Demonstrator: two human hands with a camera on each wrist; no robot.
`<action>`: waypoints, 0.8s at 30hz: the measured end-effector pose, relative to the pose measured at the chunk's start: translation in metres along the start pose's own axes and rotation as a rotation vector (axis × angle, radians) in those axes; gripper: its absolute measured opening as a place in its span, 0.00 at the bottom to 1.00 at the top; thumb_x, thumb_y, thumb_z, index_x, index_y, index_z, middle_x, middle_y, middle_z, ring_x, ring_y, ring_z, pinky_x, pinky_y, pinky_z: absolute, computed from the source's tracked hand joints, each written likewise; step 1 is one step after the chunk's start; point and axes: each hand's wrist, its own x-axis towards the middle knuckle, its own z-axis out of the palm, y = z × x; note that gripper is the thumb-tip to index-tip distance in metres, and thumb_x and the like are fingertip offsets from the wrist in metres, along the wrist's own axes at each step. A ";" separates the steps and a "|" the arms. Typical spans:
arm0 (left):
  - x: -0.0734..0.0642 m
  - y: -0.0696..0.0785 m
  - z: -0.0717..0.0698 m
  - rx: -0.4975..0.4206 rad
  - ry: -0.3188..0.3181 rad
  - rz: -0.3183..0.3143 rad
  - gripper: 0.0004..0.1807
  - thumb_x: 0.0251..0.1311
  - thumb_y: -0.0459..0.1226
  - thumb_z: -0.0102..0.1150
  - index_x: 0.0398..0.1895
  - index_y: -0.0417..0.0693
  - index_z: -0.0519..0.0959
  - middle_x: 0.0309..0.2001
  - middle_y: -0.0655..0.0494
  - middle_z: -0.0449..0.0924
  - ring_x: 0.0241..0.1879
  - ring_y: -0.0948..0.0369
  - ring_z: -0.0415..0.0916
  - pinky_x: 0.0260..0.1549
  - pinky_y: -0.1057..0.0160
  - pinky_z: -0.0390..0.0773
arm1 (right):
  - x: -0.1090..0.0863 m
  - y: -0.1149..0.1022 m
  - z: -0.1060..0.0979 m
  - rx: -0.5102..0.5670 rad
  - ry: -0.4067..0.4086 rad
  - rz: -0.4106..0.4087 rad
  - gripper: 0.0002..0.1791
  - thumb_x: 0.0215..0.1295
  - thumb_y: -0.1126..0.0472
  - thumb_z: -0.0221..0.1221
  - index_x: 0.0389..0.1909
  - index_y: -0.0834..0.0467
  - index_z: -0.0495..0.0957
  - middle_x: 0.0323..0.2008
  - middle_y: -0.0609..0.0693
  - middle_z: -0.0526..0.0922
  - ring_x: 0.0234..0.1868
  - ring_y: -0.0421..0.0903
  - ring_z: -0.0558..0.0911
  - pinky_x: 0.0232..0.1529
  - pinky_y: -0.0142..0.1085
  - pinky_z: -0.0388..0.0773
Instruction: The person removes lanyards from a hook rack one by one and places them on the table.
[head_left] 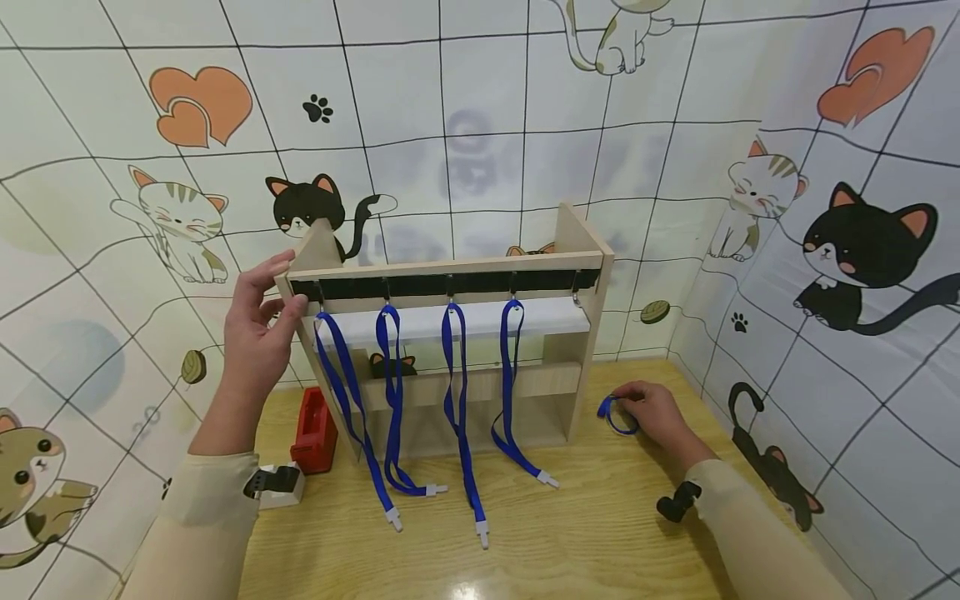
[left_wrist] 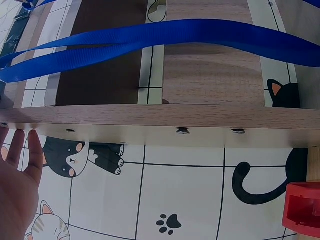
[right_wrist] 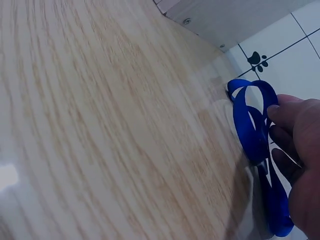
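Observation:
A small wooden shelf (head_left: pixel 480 265) stands on the table, with a black strip of hooks (head_left: pixel 420 286) along its upper front. Several blue lanyards (head_left: pixel 457 400) with white clips hang from the hooks; the rightmost hook (head_left: pixel 575 296) carries none. My left hand (head_left: pixel 260 329) grips the shelf's upper left corner, thumb in front and fingers along the outer side panel (left_wrist: pixel 165 137). To the right of the shelf, my right hand (head_left: pixel 654 410) pinches a looped blue lanyard (right_wrist: pixel 245 125) between thumb and fingers, low over the table.
A red tape dispenser (head_left: pixel 313 429) sits left of the shelf, and a small white object (head_left: pixel 283 490) is in front of it, partly behind the left wrist. The wooden table (head_left: pixel 570 533) meets cat-patterned wall sheets (head_left: pixel 495 167) behind and at both sides.

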 end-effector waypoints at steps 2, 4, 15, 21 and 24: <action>0.000 0.000 0.000 0.002 0.000 -0.001 0.27 0.80 0.32 0.62 0.78 0.49 0.72 0.80 0.61 0.71 0.73 0.57 0.71 0.60 0.65 0.77 | -0.002 -0.003 -0.001 -0.004 0.012 -0.006 0.08 0.77 0.70 0.65 0.52 0.66 0.89 0.50 0.62 0.90 0.52 0.59 0.86 0.44 0.33 0.81; -0.001 -0.001 -0.001 0.004 0.000 -0.001 0.27 0.80 0.32 0.62 0.78 0.50 0.72 0.80 0.61 0.71 0.73 0.57 0.71 0.59 0.65 0.77 | -0.005 -0.007 -0.001 -0.016 0.029 -0.016 0.08 0.77 0.70 0.66 0.52 0.66 0.89 0.50 0.61 0.91 0.52 0.59 0.86 0.45 0.35 0.82; 0.000 -0.001 0.000 -0.008 0.002 0.015 0.27 0.80 0.31 0.62 0.78 0.48 0.72 0.80 0.59 0.72 0.72 0.57 0.71 0.57 0.66 0.78 | -0.035 -0.053 0.000 0.134 0.221 0.017 0.12 0.82 0.62 0.64 0.57 0.64 0.88 0.53 0.62 0.90 0.46 0.38 0.83 0.41 0.25 0.80; 0.000 0.000 0.000 0.003 0.001 0.009 0.27 0.80 0.31 0.62 0.78 0.49 0.72 0.80 0.61 0.71 0.72 0.57 0.71 0.57 0.67 0.78 | -0.052 -0.096 0.001 0.230 0.365 0.005 0.10 0.82 0.61 0.65 0.56 0.61 0.87 0.48 0.55 0.91 0.42 0.37 0.83 0.42 0.25 0.79; 0.000 -0.001 0.000 -0.001 0.001 0.013 0.27 0.80 0.31 0.63 0.78 0.49 0.72 0.80 0.60 0.71 0.72 0.58 0.71 0.57 0.68 0.78 | -0.060 -0.121 0.002 0.301 0.439 -0.016 0.10 0.81 0.63 0.65 0.56 0.62 0.85 0.45 0.53 0.89 0.42 0.38 0.83 0.42 0.25 0.79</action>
